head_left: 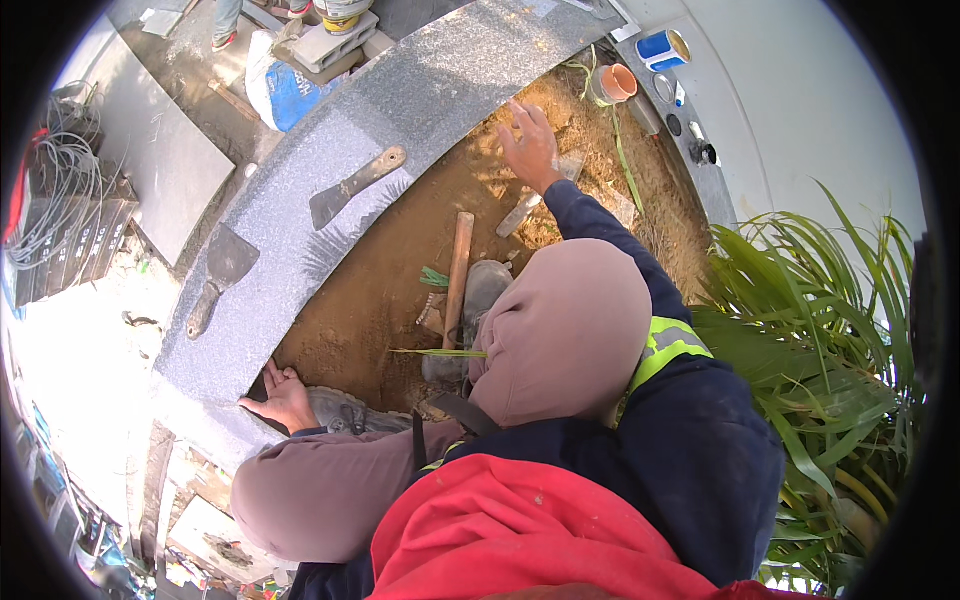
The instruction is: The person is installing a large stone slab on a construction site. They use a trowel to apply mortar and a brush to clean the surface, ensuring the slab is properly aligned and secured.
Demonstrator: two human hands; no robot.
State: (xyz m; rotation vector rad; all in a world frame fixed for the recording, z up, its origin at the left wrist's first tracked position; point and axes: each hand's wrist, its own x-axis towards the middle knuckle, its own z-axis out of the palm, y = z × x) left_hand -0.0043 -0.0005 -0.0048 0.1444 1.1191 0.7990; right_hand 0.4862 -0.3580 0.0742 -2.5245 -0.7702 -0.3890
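Observation:
A curved grey speckled stone slab (340, 150) arcs from the lower left to the top, over a bed of brown soil (360, 270). My left hand (284, 400) is at the slab's inner edge, low on the left, fingers stretched and empty. My right hand (531, 146) reaches far forward with fingers spread, over the soil beside the same edge; nothing shows in it. Two scrapers lie on the slab: one scraper (356, 188) with a wooden handle, another scraper (222, 276) nearer my left hand. A wooden handle (460, 265) stands beside my shoe; its lower end is hidden.
Flat broken pieces (520, 214) lie on the soil below my right hand. An orange-brown pipe end (616, 83) and a blue can (662, 50) are at the far right. Palm fronds (820, 340) crowd the right. Left are coiled wires (70, 210) and a large panel (160, 140).

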